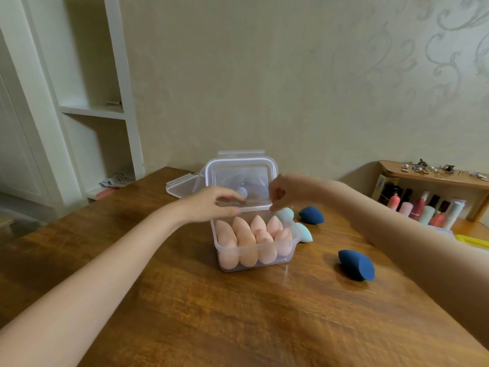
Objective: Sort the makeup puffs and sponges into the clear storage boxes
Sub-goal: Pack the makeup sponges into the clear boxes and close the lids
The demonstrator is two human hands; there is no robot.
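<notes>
Clear storage box (254,256) sits at centre frame on the wooden table (238,313), packed with peach teardrop sponges (248,242) standing point-up in two rows. Its clear lid (242,176) stands raised, nearly upright, behind the box.

Left hand (214,205), reaching in from lower left, fingers curled over the lid's lower edge at the box's rear rim; grip on the lid appears closed. Right hand (284,190), reaching in from the right, fingers pinched together at the lid's right edge; contact with the lid likely, but blur prevents a firm reading.

A second clear lid (180,186) lies flat on the table just left of and behind the box.

Loose sponges on the table, right of the box: two light teal sponges (304,231), one touching the box's right wall, the other just behind it under the right hand; one dark blue sponge (312,215) further right; a second dark blue sponge (356,264) nearer the camera, well apart from the box.

Right edge of frame: wooden rack (428,176) with cosmetic bottles (420,207). Upper left: white shelving unit (87,102).
</notes>
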